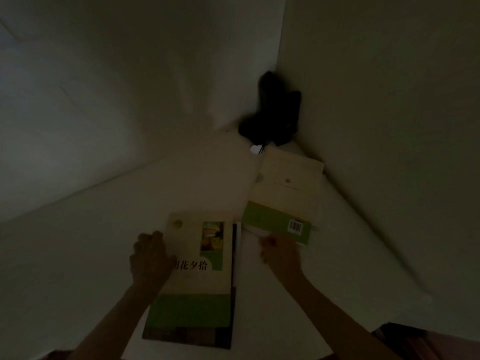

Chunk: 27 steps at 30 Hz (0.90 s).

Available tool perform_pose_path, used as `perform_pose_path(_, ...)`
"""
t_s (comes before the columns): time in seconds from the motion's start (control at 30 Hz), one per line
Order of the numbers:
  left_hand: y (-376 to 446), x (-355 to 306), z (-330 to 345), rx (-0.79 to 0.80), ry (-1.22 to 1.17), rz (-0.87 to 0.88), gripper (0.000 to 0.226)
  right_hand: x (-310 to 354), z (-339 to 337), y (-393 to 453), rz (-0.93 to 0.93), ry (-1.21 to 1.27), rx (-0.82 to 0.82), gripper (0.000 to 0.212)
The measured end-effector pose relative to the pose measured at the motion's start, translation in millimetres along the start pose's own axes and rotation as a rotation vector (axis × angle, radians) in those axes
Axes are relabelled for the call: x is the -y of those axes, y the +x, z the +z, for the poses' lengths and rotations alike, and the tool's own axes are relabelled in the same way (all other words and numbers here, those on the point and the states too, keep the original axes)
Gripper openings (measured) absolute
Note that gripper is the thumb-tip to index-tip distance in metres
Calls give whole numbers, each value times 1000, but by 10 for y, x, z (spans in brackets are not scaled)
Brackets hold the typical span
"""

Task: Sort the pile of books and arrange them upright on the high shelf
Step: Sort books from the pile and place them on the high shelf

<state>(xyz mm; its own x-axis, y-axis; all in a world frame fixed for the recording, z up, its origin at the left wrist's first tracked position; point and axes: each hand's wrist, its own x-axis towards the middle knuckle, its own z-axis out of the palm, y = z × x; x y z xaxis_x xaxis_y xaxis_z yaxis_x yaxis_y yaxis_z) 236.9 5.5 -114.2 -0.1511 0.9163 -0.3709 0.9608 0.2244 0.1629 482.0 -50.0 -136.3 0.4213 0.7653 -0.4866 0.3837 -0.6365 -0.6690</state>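
Observation:
The scene is dim. A cream and green book (197, 276) with black characters lies face up on a white shelf surface (91, 255), stacked on a darker book (223, 339) whose edge shows below and to the right. My left hand (149, 258) grips the top book's left edge. A second cream and green book (283, 193) lies back cover up, barcode showing, toward the corner. My right hand (281, 252) is at its near edge, blurred; its grip is unclear.
White walls meet in a corner behind the books. A dark object (272, 113) stands in that corner with a small white tag (255, 149) at its foot. A reddish brown edge (415, 339) shows at the bottom right.

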Motion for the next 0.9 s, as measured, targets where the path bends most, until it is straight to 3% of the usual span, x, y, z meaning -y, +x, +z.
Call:
perform_pose_path(0.07,32,-366,1,-71,-123,139,49,29,-317,181,81,95,-410,21)
perform_pose_path(0.1,54,-578,21,-44,-243,196,43,20,-439,275,159,104,-473,32)
perform_pose_path(0.2,84,-1159,118,82,-484,357,28,-66,-551,453,343,57,-247,59)
perform_pose_path(0.27,73,-1431,181,129,-521,443,30,-134,-504,459,346,151,-178,53)
perform_pose_path(0.4,67,-1600,236,199,-516,490,32,-191,-585,410,243,217,-278,30)
perform_pose_path(0.53,88,-1534,127,302,-796,344,25,-118,-738,302,99,380,-370,29)
perform_pose_path(0.6,33,-1466,15,407,-833,455,38,-22,-817,208,36,489,-352,33)
perform_pose_path(0.67,-38,-1360,-57,451,-550,741,76,158,-914,102,35,690,-299,30)
perform_pose_path(0.7,-73,-1307,-67,380,-355,885,94,263,-965,57,38,782,-262,28)
perform_pose_path(0.77,-121,-1204,-13,63,-112,1037,100,480,-1033,-35,10,866,-210,28)
perform_pose_path(0.83,-186,-1188,31,-230,-144,1011,84,665,-996,-158,-59,815,-183,29)
perform_pose_path(0.9,-286,-1231,-15,-372,-193,938,73,800,-871,-313,-125,737,-134,28)
